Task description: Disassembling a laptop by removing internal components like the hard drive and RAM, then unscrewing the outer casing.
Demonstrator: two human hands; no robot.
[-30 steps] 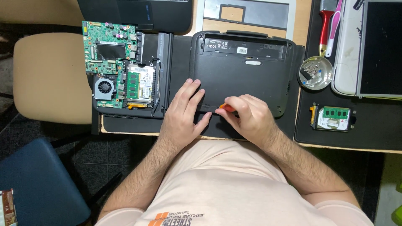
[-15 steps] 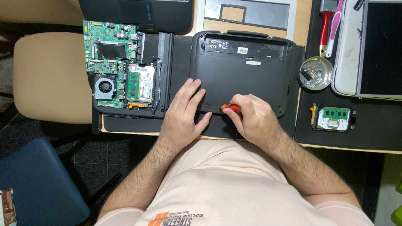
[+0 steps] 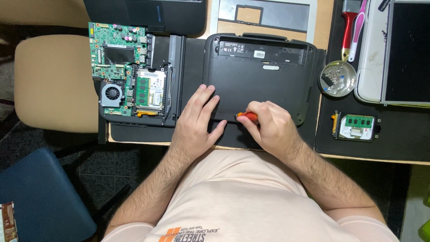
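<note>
Laptop (image 3: pixel 262 80) lay upside down; your left hand (image 3: pixel 197 121) pressed flat on it, your right hand (image 3: pixel 268 127) pinched an orange screwdriver (image 3: pixel 247 116).

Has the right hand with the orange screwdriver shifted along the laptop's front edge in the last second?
Yes, slightly. The right hand and orange screwdriver moved a little rightward along the black laptop base, away from the left hand.

Under my left hand (image 3: pixel 195 125) the laptop base (image 3: pixel 257 78) is matt black plastic, faintly grained. The screwdriver (image 3: pixel 247 116) handle in my right hand (image 3: pixel 271 130) is glossy orange plastic. The small round dish (image 3: pixel 337 79) is shiny metal (screws inside glint too). The desk edge (image 3: pixel 148 140) looks like pale, smooth wood.
</note>
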